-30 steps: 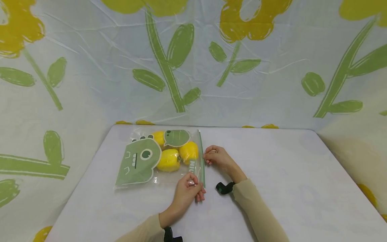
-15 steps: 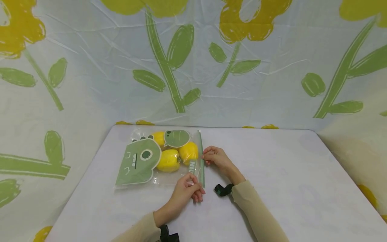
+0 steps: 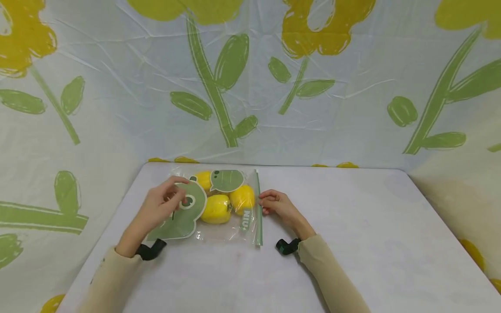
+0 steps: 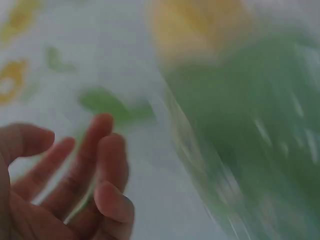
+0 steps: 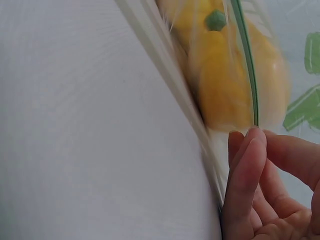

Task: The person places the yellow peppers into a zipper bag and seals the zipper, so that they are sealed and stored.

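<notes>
A clear zip bag (image 3: 227, 234) with green monster prints lies on the left part of the table, its green zip edge facing right. Inside are three yellow bell peppers (image 3: 216, 209), one partly covered by a print. Thumb and fingers of my right hand (image 3: 282, 209) pinch the middle of the zip edge; the right wrist view shows the green strip (image 5: 248, 55) running down to the fingertips. My left hand (image 3: 158, 206) is over the bag's left end with loosely bent fingers holding nothing. In the blurred left wrist view, those fingers (image 4: 112, 160) stand apart from the bag (image 4: 240, 110).
A white-covered table (image 3: 352, 243) extends to the right of the bag. Behind it hangs a pale cloth (image 3: 344, 126) with yellow flowers and green leaves. Black wrist cameras (image 3: 287, 246) sit at both sleeves.
My left hand has left the near corner of the zip edge and moved left and away over the bag's left end. The right hand stays at the zip edge; the bag has hardly moved.
</notes>
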Demonstrator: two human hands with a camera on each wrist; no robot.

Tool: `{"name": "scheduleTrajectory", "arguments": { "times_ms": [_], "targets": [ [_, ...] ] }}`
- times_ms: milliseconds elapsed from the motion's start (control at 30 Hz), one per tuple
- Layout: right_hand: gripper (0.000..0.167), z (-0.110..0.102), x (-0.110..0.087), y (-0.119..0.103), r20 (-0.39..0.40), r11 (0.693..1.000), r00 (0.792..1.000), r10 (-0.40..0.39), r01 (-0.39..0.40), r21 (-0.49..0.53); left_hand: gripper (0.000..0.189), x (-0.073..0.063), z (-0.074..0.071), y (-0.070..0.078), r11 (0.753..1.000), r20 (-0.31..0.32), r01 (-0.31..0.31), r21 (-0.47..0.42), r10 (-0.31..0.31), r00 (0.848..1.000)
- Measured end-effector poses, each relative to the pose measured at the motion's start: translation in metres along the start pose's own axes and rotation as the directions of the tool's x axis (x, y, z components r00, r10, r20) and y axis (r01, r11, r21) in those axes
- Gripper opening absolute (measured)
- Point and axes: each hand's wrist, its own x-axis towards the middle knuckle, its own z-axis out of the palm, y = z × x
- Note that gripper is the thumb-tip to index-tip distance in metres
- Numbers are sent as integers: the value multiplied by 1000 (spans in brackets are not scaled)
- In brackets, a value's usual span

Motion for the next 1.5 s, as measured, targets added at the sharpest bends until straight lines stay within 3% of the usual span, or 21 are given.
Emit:
{"name": "scheduleTrajectory", "arguments": {
  "times_ms": [33, 100, 200, 233, 367, 433, 533, 733, 1000, 1233, 1500],
  "targets": [
    [28, 1, 0, 0, 0, 1000, 1000, 0, 0, 7, 26, 1, -9, -12, 992, -47, -6, 126, 12, 999],
    [28, 2, 1, 1, 3, 1000, 1000, -5, 5, 14, 26, 1, -24, -34, 943, -92, 19, 332, 12, 996],
    [27, 4, 2, 2, 3, 1000, 1000, -7, 7, 28, 31, -1, -39, -61, 890, -53, 95, 446, -80, 995],
    [27, 5, 2, 1, 0, 1000, 1000, -5, 5, 31, 34, -2, -42, -69, 888, -21, 120, 444, -124, 992],
    [27, 8, 2, 0, -15, 999, 1000, -4, 5, 38, 41, -4, -47, -91, 942, 108, 196, 274, -232, 967],
    [27, 10, 1, -1, -30, 999, 1000, -7, 8, 37, 41, -3, -46, -99, 962, 139, 206, 178, -232, 963],
    [27, 11, 2, -2, -64, 999, 998, -10, 12, 35, 38, -3, -43, -104, 979, 128, 189, 71, -197, 972],
    [28, 10, 3, -3, -132, 998, 991, 16, -9, 59, 35, -1, -35, -106, 988, 52, 155, -10, -154, 987],
    [31, -20, -2, -6, -203, 998, 977, 63, -55, 42, 36, 8, -12, -93, 967, 74, 217, -136, -209, 975],
    [38, -69, -21, -7, -194, 996, 979, 68, -57, 62, 38, 27, 27, -76, 942, 127, 255, -219, -231, 965],
    [35, -126, -52, -12, -212, 991, 970, 122, -109, 72, 36, 53, 76, -58, 909, 148, 231, -347, -191, 970]
  ]
}}
